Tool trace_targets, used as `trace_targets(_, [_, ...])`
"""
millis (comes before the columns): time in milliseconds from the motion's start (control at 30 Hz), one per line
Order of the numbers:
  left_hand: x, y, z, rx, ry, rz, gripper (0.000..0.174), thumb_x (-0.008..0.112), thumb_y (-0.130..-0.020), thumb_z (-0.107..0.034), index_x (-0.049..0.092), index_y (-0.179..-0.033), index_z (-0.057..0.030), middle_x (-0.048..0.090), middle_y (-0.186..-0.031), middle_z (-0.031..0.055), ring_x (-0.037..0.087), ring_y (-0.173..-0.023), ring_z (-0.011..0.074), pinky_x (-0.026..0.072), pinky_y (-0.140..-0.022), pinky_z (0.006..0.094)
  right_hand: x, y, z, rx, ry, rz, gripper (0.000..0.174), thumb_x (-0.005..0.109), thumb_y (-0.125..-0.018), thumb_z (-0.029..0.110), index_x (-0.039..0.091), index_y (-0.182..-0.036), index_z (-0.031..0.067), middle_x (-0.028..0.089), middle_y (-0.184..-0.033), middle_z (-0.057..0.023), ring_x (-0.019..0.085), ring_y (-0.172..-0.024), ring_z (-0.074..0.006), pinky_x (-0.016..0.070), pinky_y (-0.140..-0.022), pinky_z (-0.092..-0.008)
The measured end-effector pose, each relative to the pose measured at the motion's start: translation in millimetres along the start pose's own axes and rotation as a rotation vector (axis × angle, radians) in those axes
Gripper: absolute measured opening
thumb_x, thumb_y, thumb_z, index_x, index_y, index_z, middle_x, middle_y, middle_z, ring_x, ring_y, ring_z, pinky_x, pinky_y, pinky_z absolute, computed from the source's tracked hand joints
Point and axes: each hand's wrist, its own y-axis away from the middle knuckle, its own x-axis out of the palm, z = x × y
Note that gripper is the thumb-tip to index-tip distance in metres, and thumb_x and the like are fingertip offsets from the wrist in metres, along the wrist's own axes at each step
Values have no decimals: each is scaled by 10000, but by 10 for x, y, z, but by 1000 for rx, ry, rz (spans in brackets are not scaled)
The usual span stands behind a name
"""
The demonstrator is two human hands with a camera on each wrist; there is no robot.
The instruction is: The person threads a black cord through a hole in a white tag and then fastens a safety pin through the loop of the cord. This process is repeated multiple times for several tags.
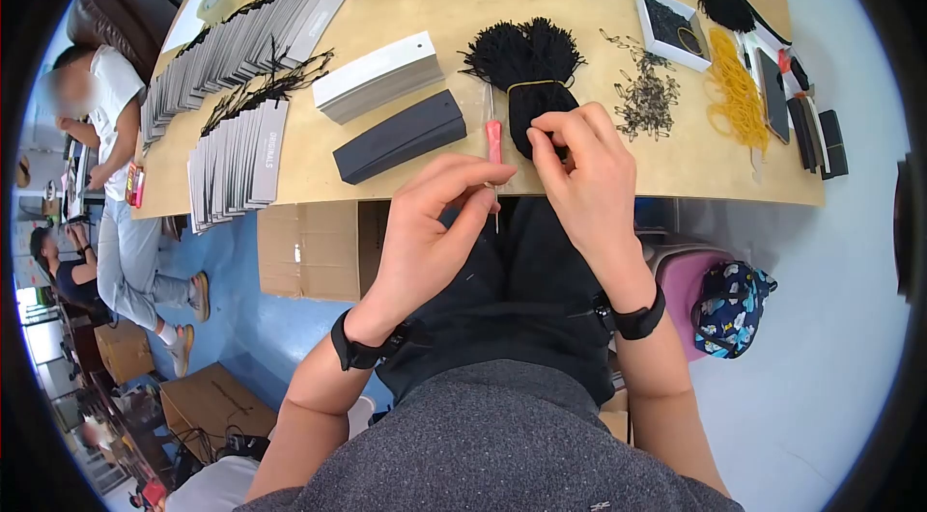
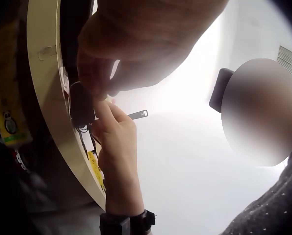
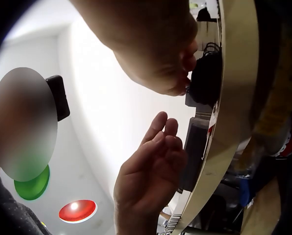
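Black cords (image 1: 541,63) lie near pins (image 1: 647,102) — right hand (image 1: 591,179) overlapping, left hand (image 1: 425,232) apart, pinches unclear.

Left of the table (image 1: 406,15), 1 white-shirted person (image 1: 118,126); below its near edge, 1 patterned bag (image 1: 734,307) against 1 pink seat (image 1: 680,288).

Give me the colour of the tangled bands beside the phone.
The thin bands are yellow, clearest in the head view.
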Motion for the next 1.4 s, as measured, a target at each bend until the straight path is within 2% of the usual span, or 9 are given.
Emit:
trace_targets(200, [-4,12,-27,-96,80,65,236,539,-971,42,668,-1166,11,641,-1094,73,631,-901,120,510,-798,244,-83,47,111,90,-84,34,111,742,-815,60,653,-881,53,581,-814,-63,617,-612,-191,481,-551,-334])
trace_targets(367, [59,-65,-71,-370,267,115,321,525,-1046,-214,632,-1229,26,691,-972,83,671,-838,137,533,-747,252,-198,237,240,84,-120,26,142,763,-784,56,642,-856,55,572,-780,-67,604,-603,-206,474,-541,-340])
trace_targets(500, [42,-148,-46,-563,523,180,416,516,-1047,-275,581,-1288,58,698,-1011,108,665,-880,152,529,-803,282,-214,488,357,-329,22,77,189,784,-733,90,619,-824,104,529,-742,-40,553,-600,-213,429,-523,-328])
trace_targets(633, [36,-162,-30,-657,665,150,392,561,-1025,-247,594,-1274,55,681,-931,69,622,-789,135,507,-735,255,-205,737,467,-374,-9,229,194,792,-731,134,620,-812,96,481,-732,-36,541,-589,-198,427,-516,-315])
trace_targets(700, [12,-152,20,-608,628,174,331,579,-1023,-239,659,-1160,52,677,-844,45,553,-704,71,436,-627,220,-150,826,469,-320,-156,299,188,790,-729,132,623,-805,92,468,-724,-33,548,-589,-190,441,-520,-305])
trace_targets(833, [14,-56,-25,-578,597,160,279,599,-1010,-205,688,-1097,45,645,-788,14,501,-677,46,377,-597,212,-253,729,426,-193,-279,338,179,798,-765,152,648,-836,84,542,-766,-45,595,-622,-201,470,-540,-302])
trace_targets(1033, [-35,91,-186,-514,499,157,197,593,-996,-152,693,-1019,17,659,-821,19,502,-681,50,345,-600,196,-516,431,228,396,-593,130,128,672,-922,31,644,-1042,-3,533,-826,3,493,-650,-46,409,-611,-203])
trace_targets(1167, [-83,135,-229,-507,548,160,203,593,-997,-155,701,-996,16,597,-737,-16,514,-692,41,351,-613,194,-554,354,112,630,-872,357,236,601,-1007,194,631,-1138,-1,547,-844,15,490,-674,-40,409,-623,-191])
trace_targets(1400, [-139,180,-232,-498,513,137,209,589,-1001,-159,711,-1003,11,644,-780,5,513,-690,41,377,-622,195,-466,399,40,658,-999,454,170,658,-958,145,666,-1064,12,626,-814,6,549,-696,-63,431,-619,-210])
